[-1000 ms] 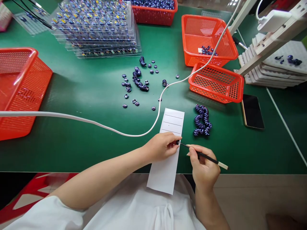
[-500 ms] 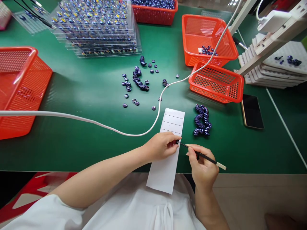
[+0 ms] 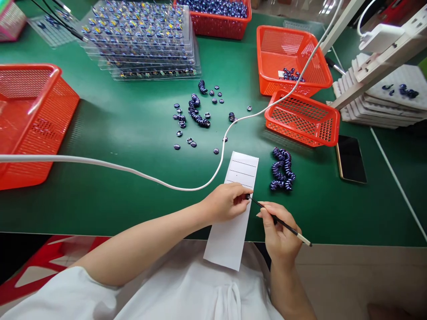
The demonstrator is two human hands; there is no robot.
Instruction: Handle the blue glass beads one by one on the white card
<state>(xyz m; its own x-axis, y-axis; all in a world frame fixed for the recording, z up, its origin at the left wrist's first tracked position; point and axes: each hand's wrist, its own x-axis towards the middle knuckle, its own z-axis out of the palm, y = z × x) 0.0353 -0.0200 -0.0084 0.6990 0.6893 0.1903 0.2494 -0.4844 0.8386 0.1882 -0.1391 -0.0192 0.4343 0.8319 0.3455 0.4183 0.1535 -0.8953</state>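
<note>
My left hand (image 3: 228,202) pinches a small dark bead-like piece (image 3: 247,196) between thumb and fingers, above a white paper strip (image 3: 230,240) with ruled lines. Gripped in my right hand (image 3: 282,229) like a pen is a fine paintbrush (image 3: 283,221), black with a pale end. Its thin tip meets the piece, or comes very close to it; the fingers partly hide that spot. To the right of the paper lies a winding row of shiny dark-blue beads (image 3: 283,169). Further back are a curved row of similar beads (image 3: 198,116) and several loose ones.
A white cable (image 3: 160,182) crosses the green table. Orange baskets stand at left (image 3: 40,129) and back right (image 3: 293,58), with a smaller basket (image 3: 303,118) and a phone (image 3: 351,159) nearby. Stacked clear trays (image 3: 143,44) and a red bead basket (image 3: 220,24) fill the back.
The camera view has shifted slightly. The paintbrush's pale end has dipped a little toward me, while its tip stays at the piece in my left hand.
</note>
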